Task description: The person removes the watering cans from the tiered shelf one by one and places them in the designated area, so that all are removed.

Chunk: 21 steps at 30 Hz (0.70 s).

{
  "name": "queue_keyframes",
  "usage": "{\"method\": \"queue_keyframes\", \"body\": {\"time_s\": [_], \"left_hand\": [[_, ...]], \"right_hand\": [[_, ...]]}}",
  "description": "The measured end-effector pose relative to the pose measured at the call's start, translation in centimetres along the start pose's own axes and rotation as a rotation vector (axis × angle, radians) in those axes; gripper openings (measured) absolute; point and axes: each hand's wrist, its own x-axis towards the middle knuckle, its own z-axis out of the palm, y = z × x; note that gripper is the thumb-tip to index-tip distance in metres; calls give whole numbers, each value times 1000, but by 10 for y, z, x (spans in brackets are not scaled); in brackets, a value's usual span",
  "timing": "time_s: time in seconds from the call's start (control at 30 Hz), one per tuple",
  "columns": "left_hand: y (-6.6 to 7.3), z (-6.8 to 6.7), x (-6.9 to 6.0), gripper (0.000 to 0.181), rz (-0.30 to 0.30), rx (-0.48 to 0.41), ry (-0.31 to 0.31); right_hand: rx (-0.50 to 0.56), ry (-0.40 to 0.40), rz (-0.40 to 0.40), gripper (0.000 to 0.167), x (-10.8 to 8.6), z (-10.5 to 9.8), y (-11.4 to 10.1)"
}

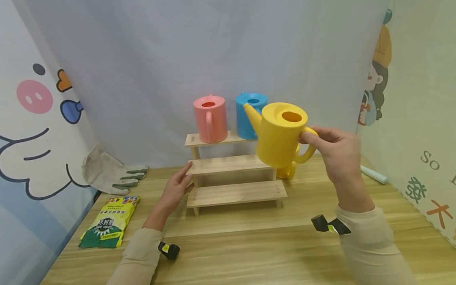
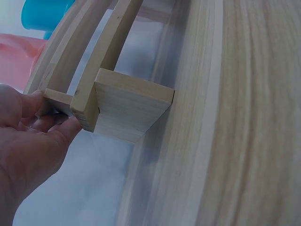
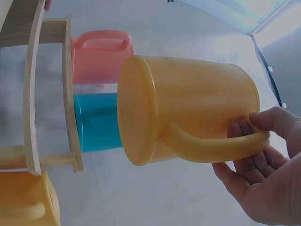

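Thumb and fingers of the right hand [image 1: 340, 154] grip the handle [image 3: 207, 149] of a yellow watering can [image 1: 278, 140], aloft before the three-tier wooden stand's [image 1: 236, 194] right end. The left hand [image 1: 176, 187] pinches the stand's left end at the middle shelf [image 1: 224, 164]; a pink watering can [image 1: 198, 122] and a blue watering can [image 1: 244, 124] occupy the top shelf [image 1: 231, 137].

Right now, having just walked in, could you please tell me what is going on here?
A person's right hand is holding a yellow watering can by its handle, up in the air. Their left hand grips the wooden stand at the left end of its middle step. A pink can and a blue can stand on the top step, and another yellow can shows near the stand's right end, partly hidden.
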Motion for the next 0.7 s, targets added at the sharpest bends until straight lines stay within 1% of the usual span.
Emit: {"method": "queue_keyframes", "body": {"time_s": [0.07,0.17,0.27,0.33,0.4,0.5,0.7], "left_hand": [[0,0,0,55,3,0,-2],[-1,0,0,55,6,-4,-2],[0,0,0,54,8,-8,0],[0,0,0,54,7,-8,-1],[0,0,0,54,3,-9,1],[-1,0,-1,54,-5,-9,4],[1,1,-1,55,2,-7,12]], "right_hand": [[2,58,-12,21,3,-6,-1],[-30,160,-41,21,10,-16,1],[-111,250,-56,21,17,-27,6],[-148,296,-49,21,22,-34,11],[-162,325,-36,21,26,-40,16],[-143,348,-21,21,31,-46,23],[-255,379,38,21,38,-52,35]]}}
